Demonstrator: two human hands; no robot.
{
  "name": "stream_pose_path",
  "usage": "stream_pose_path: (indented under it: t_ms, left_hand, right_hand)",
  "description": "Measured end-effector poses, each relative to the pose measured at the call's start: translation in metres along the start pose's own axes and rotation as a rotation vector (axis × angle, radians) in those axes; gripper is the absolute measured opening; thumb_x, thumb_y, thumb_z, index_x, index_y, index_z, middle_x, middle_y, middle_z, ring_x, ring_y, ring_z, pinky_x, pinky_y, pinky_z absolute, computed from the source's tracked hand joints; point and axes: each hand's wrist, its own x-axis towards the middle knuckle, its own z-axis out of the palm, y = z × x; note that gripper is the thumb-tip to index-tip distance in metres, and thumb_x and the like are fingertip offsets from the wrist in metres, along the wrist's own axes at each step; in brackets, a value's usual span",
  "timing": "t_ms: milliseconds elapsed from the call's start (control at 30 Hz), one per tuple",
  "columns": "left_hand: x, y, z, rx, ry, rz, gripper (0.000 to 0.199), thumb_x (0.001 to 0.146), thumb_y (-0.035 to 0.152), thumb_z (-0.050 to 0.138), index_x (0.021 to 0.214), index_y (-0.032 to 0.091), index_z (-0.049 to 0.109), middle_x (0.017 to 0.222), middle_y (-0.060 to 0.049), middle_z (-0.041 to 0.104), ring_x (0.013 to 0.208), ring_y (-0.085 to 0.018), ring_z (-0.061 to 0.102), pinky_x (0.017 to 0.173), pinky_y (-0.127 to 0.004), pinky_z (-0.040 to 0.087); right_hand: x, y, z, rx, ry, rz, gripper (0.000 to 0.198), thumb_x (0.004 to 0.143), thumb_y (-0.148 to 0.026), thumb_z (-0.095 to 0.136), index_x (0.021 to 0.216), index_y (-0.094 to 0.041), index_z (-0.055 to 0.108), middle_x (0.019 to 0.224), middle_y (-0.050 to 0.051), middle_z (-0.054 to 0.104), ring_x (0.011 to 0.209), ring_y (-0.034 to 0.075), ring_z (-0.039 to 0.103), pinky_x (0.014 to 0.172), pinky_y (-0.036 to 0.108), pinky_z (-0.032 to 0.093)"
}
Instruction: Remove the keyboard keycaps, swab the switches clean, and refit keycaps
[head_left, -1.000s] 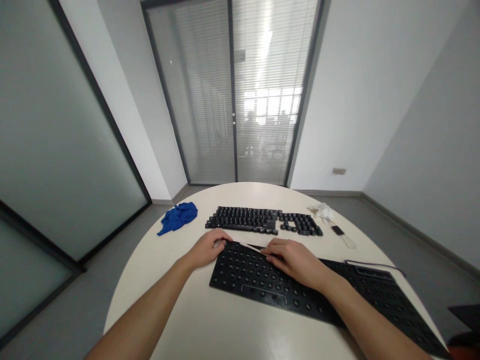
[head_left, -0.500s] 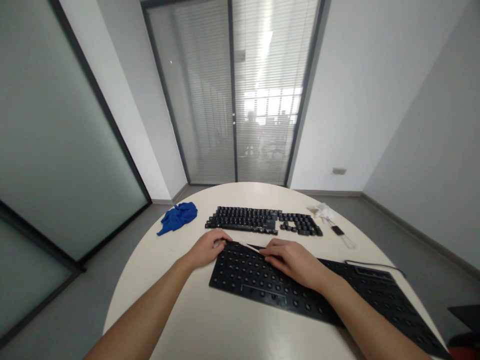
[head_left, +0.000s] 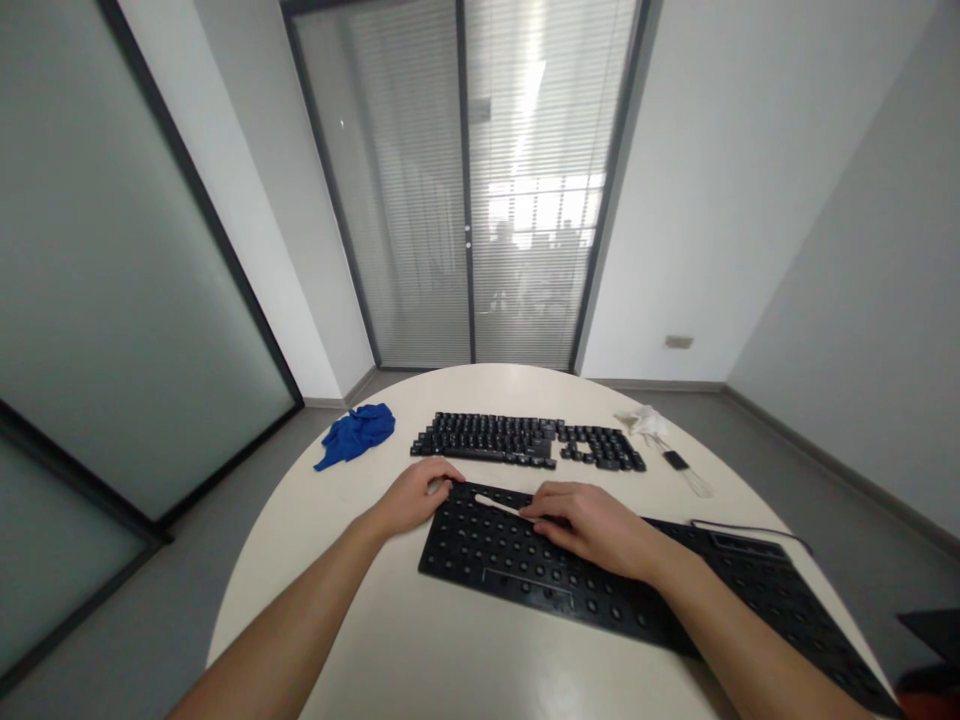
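A black keyboard base (head_left: 480,560) with its keycaps off lies slantwise across the near part of the table. My left hand (head_left: 414,492) grips its far left corner, thumb and fingers closed around the edge. Between the fingers of my right hand (head_left: 579,515) is a white cotton swab (head_left: 491,502), its tip pointing left over the upper rows of bare key posts. The right hand and forearm cover the middle of the base. Beyond it, loose black keycaps (head_left: 487,438) are laid out in keyboard order.
A crumpled blue cloth (head_left: 356,435) lies at the left of the round cream table (head_left: 360,630). On the right are a white crumpled tissue (head_left: 641,420) and a wire keycap puller (head_left: 676,461) with a black middle. A dark cable (head_left: 739,526) runs behind the base.
My right hand has shifted slightly right, and the swab's tip has come a little nearer to me, away from the base's far edge. My left hand stays in place.
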Motion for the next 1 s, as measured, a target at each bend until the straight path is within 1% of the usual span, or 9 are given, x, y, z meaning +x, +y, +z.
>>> stream_pose_path:
  t_ms: [200, 500, 733, 1000]
  left_hand:
    - [0.000, 0.001, 0.000, 0.008, -0.005, -0.003, 0.026, 0.087, 0.010, 0.050, 0.099, 0.020, 0.071, 0.101, -0.005, 0.071, 0.098, -0.020, 0.063, 0.092, -0.034, 0.047]
    - [-0.002, 0.003, -0.003, -0.004, -0.005, -0.001, 0.026, 0.087, 0.010, 0.050, 0.099, 0.020, 0.072, 0.101, -0.005, 0.071, 0.098, -0.021, 0.063, 0.093, -0.035, 0.047]
    - [-0.002, 0.002, -0.003, -0.007, 0.000, -0.003, 0.027, 0.085, 0.009, 0.050, 0.098, 0.019, 0.072, 0.100, -0.005, 0.072, 0.098, -0.021, 0.064, 0.092, -0.034, 0.047]
    - [-0.003, 0.001, -0.005, -0.003, 0.002, 0.001, 0.027, 0.086, 0.009, 0.051, 0.098, 0.019, 0.072, 0.100, -0.005, 0.071, 0.097, -0.020, 0.064, 0.092, -0.034, 0.047]
  right_hand:
    - [-0.001, 0.001, -0.005, 0.011, -0.009, -0.011, 0.023, 0.096, -0.023, 0.055, 0.112, -0.025, 0.073, 0.103, 0.003, 0.071, 0.095, 0.018, 0.066, 0.085, 0.027, 0.049]
    - [0.003, -0.008, 0.006, 0.024, -0.029, -0.047, 0.026, 0.098, -0.025, 0.054, 0.118, -0.025, 0.072, 0.106, 0.005, 0.071, 0.096, 0.019, 0.066, 0.086, 0.028, 0.050]
    - [0.002, -0.004, 0.003, 0.021, -0.026, -0.042, 0.025, 0.096, -0.022, 0.057, 0.115, -0.026, 0.073, 0.104, 0.003, 0.072, 0.094, 0.018, 0.066, 0.084, 0.027, 0.049]
    - [0.005, -0.007, 0.006, 0.030, -0.028, -0.052, 0.027, 0.098, -0.025, 0.054, 0.117, -0.027, 0.073, 0.104, 0.004, 0.072, 0.094, 0.018, 0.067, 0.083, 0.027, 0.049]
